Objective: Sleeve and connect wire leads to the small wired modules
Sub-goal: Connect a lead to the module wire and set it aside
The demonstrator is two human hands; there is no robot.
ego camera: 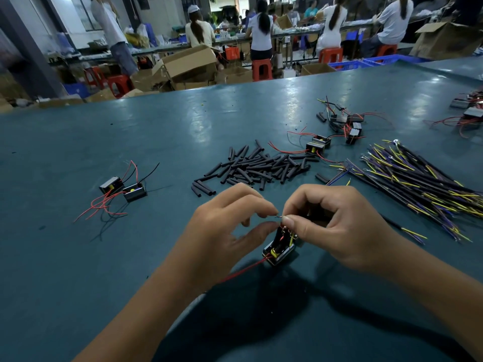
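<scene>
Black module (279,250): hangs just under your fingertips, long axis tilted toward you.
Right hand (337,226): pinches the lead above it.
Left hand (230,226): pinches the same lead's tip, equally near.

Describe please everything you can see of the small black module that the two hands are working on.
The small black box-shaped module looks like plastic with a pale grey edge, and a yellow part shows at its open face. It hangs tilted just above the dark teal table, between the two hands. A thin red wire runs from its lower end toward the left. The right hand pinches leads at its top; the left hand pinches a fine wire end there. What lies inside is too small to tell.
</scene>
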